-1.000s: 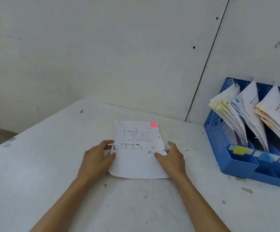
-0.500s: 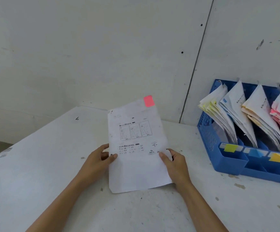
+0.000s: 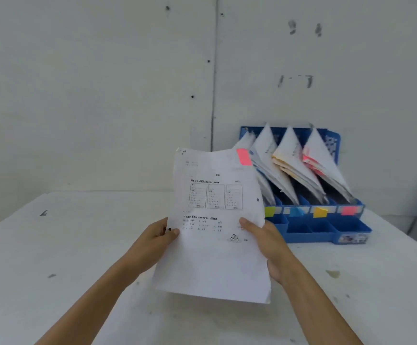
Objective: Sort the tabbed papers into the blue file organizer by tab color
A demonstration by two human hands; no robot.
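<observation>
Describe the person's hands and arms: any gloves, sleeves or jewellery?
The left hand and right hand wear no gloves or visible rings. The left forearm and right forearm are bare to the frame edge: no sleeve, watch or bracelet.

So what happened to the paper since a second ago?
The paper with the pink tab was lying flat on the table; both hands have lifted it up and tilted it upright. The left hand and right hand hold its sides as before. The blue organizer and its sorted papers have not changed.
</observation>
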